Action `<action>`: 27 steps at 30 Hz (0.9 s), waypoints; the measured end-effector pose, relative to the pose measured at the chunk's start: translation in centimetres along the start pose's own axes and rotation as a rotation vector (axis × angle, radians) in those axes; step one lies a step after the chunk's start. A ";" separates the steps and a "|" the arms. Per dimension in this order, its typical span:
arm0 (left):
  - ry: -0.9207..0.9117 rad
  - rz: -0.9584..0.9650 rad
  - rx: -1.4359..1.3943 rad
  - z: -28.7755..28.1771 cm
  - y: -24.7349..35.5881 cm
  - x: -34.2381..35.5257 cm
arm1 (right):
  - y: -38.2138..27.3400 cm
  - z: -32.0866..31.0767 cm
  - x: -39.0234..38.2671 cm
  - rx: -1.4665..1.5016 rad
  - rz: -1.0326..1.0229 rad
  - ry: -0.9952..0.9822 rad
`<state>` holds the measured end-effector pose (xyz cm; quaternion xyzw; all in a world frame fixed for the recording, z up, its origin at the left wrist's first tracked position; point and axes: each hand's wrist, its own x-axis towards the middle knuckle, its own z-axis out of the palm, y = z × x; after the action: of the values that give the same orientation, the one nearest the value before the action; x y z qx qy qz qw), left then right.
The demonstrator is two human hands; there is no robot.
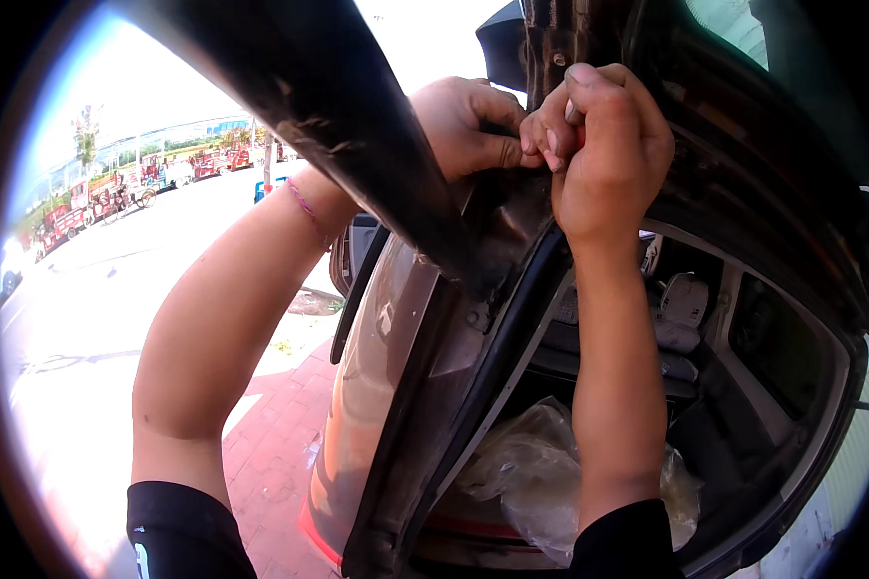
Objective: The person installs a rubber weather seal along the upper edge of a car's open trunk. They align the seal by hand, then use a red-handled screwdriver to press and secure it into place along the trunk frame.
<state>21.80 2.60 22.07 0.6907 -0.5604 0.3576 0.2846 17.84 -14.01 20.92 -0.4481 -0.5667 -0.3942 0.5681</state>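
Note:
My left hand (459, 125) reaches up behind a thick dark scuffed bar (357, 125), which covers part of my wrist and forearm. Its thumb and forefinger close in a pinch beside my other hand. My right hand (613, 145) is raised with curled fingers, its fingertips meeting those of the left. Whatever lies between the fingers is too small or hidden to name. Both hands are at the top corner of a car's open rear, close to a dark metal part (555, 48) with a bolt hole. Below them runs a black rubber seal (521, 309) along the opening.
Inside the car are grey seats (684, 299) and a crumpled clear plastic sheet (536, 463). The car's outer side panel (377, 357) and tail light edge face red paving (275, 425). Far left, several red three-wheeled vehicles (208, 162) stand along a bright road.

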 end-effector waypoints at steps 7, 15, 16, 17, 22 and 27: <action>0.042 -0.116 0.052 1.0 1.0 0.4 | -2.5 -2.9 -0.9 -0.253 0.138 -0.093; 0.195 -0.118 0.093 0.5 0.9 0.1 | -7.5 -5.1 0.1 0.413 -0.103 -0.056; 0.182 -0.050 0.021 0.7 2.3 -0.4 | -7.3 -4.3 0.8 0.396 -0.099 -0.047; 0.169 0.018 -0.051 0.9 4.1 -0.9 | -6.1 -4.3 1.1 0.326 -0.062 -0.039; 0.117 -0.205 0.149 -0.2 6.5 -2.5 | -4.0 -0.3 1.2 0.110 0.065 0.056; 0.492 -0.317 -0.073 0.5 5.2 -7.2 | -3.3 -6.0 -1.4 -0.908 0.085 -0.374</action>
<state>16.02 5.19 15.88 0.6515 -0.3722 0.4452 0.4887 16.35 -20.79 19.99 -0.7362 -0.4110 -0.4909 0.2194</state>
